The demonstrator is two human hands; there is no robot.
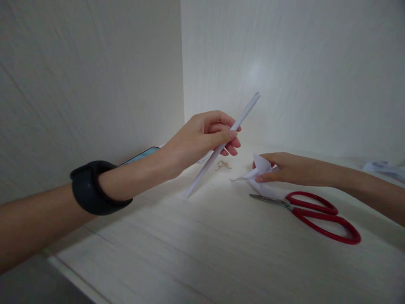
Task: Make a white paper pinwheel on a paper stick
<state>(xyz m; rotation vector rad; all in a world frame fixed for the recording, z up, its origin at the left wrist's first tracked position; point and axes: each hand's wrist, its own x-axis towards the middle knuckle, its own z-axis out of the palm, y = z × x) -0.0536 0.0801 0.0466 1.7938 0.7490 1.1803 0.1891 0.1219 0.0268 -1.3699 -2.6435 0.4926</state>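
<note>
My left hand (218, 133) pinches a thin rolled paper tube (202, 172) between thumb and fingers. The tube slants, its upper end split or notched and its lower end close to the tabletop. To the right, my right hand (272, 166) is closed on a folded white paper piece (262, 164) with pointed flaps, low over the table. Its far fingers are partly hidden behind the paper. Just in front of that hand lie scissors (319, 213) with red handles, blades nearly together and pointing left.
Several small tan bits (223, 165), perhaps rubber bands, lie on the white table (190, 245) between the hands. A phone or tablet (141, 155) is partly behind my left forearm. White paper scraps (384, 169) sit at the far right. Walls (284, 63) close off the back and left.
</note>
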